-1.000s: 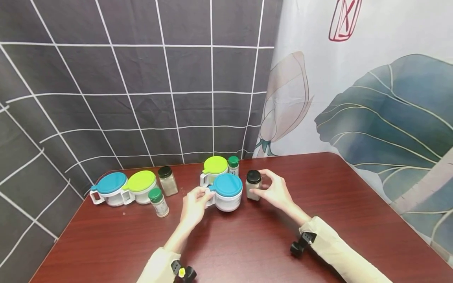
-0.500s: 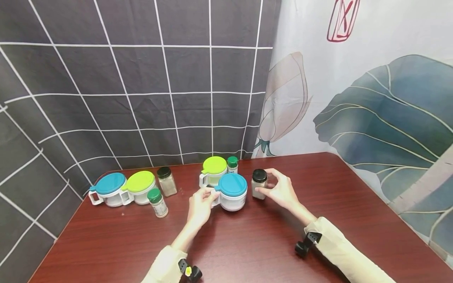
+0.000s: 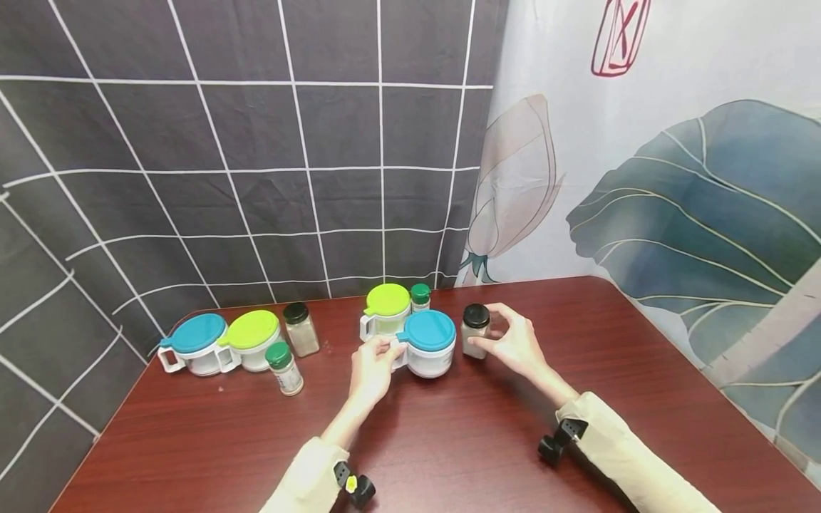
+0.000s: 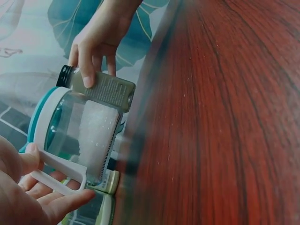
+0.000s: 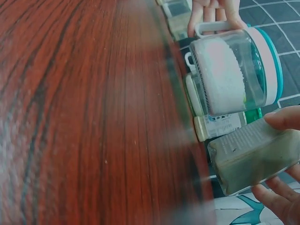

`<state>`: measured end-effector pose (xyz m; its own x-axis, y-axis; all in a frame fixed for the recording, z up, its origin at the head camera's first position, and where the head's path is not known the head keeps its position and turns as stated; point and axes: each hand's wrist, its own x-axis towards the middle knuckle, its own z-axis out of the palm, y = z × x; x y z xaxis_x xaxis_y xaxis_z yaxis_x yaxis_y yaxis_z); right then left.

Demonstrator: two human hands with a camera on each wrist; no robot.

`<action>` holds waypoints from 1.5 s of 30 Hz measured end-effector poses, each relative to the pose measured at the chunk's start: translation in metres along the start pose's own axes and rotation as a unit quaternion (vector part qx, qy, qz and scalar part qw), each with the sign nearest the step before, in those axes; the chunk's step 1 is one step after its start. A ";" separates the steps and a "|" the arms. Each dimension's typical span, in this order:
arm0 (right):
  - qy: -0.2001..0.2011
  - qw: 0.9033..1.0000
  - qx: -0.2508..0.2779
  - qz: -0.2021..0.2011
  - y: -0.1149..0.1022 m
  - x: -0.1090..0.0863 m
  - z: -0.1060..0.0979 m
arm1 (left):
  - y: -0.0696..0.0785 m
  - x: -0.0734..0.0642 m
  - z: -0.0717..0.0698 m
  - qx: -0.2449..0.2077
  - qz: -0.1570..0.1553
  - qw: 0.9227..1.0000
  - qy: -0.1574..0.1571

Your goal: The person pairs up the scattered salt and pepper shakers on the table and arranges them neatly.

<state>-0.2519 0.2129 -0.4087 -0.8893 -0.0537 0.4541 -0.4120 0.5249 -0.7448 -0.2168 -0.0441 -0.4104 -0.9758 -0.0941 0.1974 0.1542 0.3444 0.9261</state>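
My left hand (image 3: 372, 367) pinches the white handle (image 4: 63, 173) of a clear seasoning jar (image 3: 431, 349) with a blue lid and white granules inside. To its right, my right hand (image 3: 516, 345) grips a square glass spice jar (image 3: 474, 333) with a black cap, fingers and thumb on opposite sides. In the wrist views both jars appear slightly above the tabletop, close to each other. Behind the blue-lidded jar stand a green-lidded seasoning jar (image 3: 388, 306) and a partly hidden shaker bottle (image 3: 420, 296) with a dark green cap.
At the left of the brown table (image 3: 256, 442) stand another blue-lidded jar (image 3: 199, 342), a lime-lidded jar (image 3: 254, 338), a black-capped spice jar (image 3: 301, 331) and a green-capped shaker (image 3: 284, 368). A grey grid-patterned cloth (image 3: 269, 199) hangs behind.
Both hands have moved to the right with their jars, the left hand farther in the last half second. The jars at the left and the back have stayed put.
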 end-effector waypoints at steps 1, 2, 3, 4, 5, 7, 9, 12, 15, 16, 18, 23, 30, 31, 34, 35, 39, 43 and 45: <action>0.000 1.000 0.000 -0.002 0.000 0.000 0.000 | 0.000 0.000 0.001 0.000 0.002 1.000 0.001; 0.000 1.000 -0.001 -0.004 0.000 0.001 -0.001 | 0.001 0.001 0.002 0.000 0.002 1.000 0.002; 0.000 1.000 0.000 -0.005 -0.001 0.001 -0.002 | 0.001 0.001 0.003 0.001 0.003 1.000 0.003; 0.001 1.000 0.001 -0.006 -0.001 0.001 -0.002 | 0.001 0.001 0.004 0.001 0.003 1.000 0.004; 0.002 1.000 0.004 -0.006 -0.001 0.001 -0.003 | 0.002 0.001 0.005 -0.001 0.000 1.000 0.004; 0.003 1.000 0.003 -0.003 0.000 0.002 -0.004 | 0.002 0.002 0.007 -0.004 -0.001 1.000 0.004; 0.003 1.000 0.003 0.002 0.000 0.002 -0.005 | 0.002 0.003 0.009 -0.008 -0.004 1.000 0.005; 0.005 1.000 0.002 0.005 0.002 0.003 -0.007 | 0.001 0.003 0.011 -0.014 -0.009 1.000 0.009; 0.009 1.000 0.004 0.009 0.003 0.003 -0.009 | 0.001 0.004 0.014 -0.018 -0.013 1.000 0.015; 0.011 1.000 0.005 0.009 0.003 0.003 -0.010 | 0.001 0.004 0.015 -0.019 -0.011 1.000 0.016; 0.013 1.000 0.007 0.012 0.003 0.003 -0.011 | 0.002 0.005 0.017 -0.020 -0.009 1.000 0.017; 0.014 1.000 0.005 0.016 0.005 0.004 -0.013 | 0.002 0.007 0.022 -0.017 0.001 1.000 0.014; 0.016 1.000 -0.005 0.016 0.009 0.005 -0.017 | 0.005 0.009 0.028 -0.005 0.007 1.000 0.012; 0.017 1.000 -0.007 0.014 0.009 0.005 -0.018 | 0.005 0.010 0.029 -0.006 0.006 1.000 0.012; 0.022 1.000 -0.015 0.010 0.011 0.007 -0.021 | 0.006 0.012 0.034 -0.010 0.000 1.000 0.014; 0.023 1.000 -0.014 0.011 0.011 0.007 -0.022 | 0.007 0.013 0.035 -0.012 -0.001 1.000 0.015; 0.022 1.000 -0.013 0.010 0.013 0.009 -0.024 | 0.009 0.014 0.039 -0.015 -0.012 1.000 0.015; 0.022 1.000 -0.008 0.016 0.016 0.010 -0.024 | 0.010 0.014 0.041 -0.008 -0.013 1.000 0.016; 0.024 1.000 -0.005 0.018 0.017 0.012 -0.025 | 0.010 0.014 0.042 -0.008 -0.010 1.000 0.019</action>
<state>-0.2644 0.2422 -0.4038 -0.8930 0.0057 0.4500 -0.3778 0.5341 -0.7563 -0.2359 -0.0023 -0.4115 -0.9721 -0.1372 0.1903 0.1368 0.3277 0.9348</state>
